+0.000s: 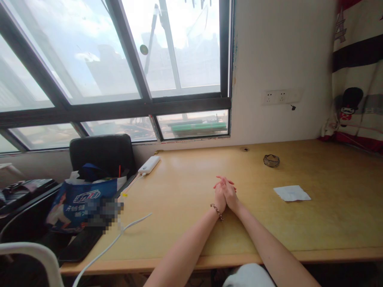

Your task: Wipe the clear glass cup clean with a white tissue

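Note:
My left hand (220, 200) and my right hand (231, 194) are clasped together over the middle of the wooden table (185, 223), their fingers interlaced. Both are closed, with no object seen between them. A beaded bracelet (216, 212) circles my left wrist. To the right of my hands lies a flat white piece of paper or tissue (292, 193). Farther back on that side sits a dark, see-through ashtray-like dish (271, 160). Neither hand touches these.
A white power bank (149, 164) with cables lies at the table's back left. A loose white cable (131, 224) crosses the left edge. Beside the table, a black chair (101, 153) holds a blue bag (80, 207). Wall sockets (277, 97) and a curtain (359, 75) are behind.

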The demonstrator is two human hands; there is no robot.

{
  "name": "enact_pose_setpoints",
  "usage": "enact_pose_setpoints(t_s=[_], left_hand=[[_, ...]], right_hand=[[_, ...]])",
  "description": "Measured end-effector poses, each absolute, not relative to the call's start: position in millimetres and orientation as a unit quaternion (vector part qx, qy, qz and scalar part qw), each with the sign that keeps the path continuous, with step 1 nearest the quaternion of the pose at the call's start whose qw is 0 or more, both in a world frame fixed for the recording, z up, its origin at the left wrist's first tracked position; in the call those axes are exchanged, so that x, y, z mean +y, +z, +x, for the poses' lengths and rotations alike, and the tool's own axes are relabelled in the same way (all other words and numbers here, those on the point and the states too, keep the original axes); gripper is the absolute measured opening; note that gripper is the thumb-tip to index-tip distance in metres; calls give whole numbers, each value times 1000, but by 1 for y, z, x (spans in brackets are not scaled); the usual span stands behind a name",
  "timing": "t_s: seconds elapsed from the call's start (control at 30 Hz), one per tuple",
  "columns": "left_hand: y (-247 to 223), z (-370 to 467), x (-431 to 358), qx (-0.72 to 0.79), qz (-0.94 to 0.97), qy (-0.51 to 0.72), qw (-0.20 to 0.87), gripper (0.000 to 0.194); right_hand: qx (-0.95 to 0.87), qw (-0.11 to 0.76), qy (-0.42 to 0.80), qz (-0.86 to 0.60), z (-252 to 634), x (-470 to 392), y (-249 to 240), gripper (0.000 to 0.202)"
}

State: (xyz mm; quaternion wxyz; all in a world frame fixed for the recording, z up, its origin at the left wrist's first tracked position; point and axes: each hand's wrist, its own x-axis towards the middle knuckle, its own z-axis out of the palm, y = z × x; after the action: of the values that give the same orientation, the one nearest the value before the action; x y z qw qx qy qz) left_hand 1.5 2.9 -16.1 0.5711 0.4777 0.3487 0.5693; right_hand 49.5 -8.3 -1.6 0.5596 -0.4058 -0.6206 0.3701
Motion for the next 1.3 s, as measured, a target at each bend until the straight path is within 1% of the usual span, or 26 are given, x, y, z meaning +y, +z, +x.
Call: enact_pose_setpoints(t_s=[0.1, 0.43, 0.67, 1.03, 1.3], left_hand=[[-17, 2, 3, 350, 476, 572, 569, 31], [-16, 1, 5, 376, 478, 563, 559, 40], [-20, 2, 8, 367, 484, 563, 561, 37], [-18, 1, 8, 392, 480, 547, 563, 44], [-16, 1, 6, 391, 498, 550, 544, 41]], right_hand=[[-619, 560, 375, -404, 49, -9, -2, 39], [-604, 568, 379, -410, 48, -7, -7, 39], [-602, 566, 378, -417, 48, -7, -7, 41], [-605, 566, 378, -413, 48, -6, -8, 40], [-602, 569, 383, -408, 48, -7, -7, 40]])
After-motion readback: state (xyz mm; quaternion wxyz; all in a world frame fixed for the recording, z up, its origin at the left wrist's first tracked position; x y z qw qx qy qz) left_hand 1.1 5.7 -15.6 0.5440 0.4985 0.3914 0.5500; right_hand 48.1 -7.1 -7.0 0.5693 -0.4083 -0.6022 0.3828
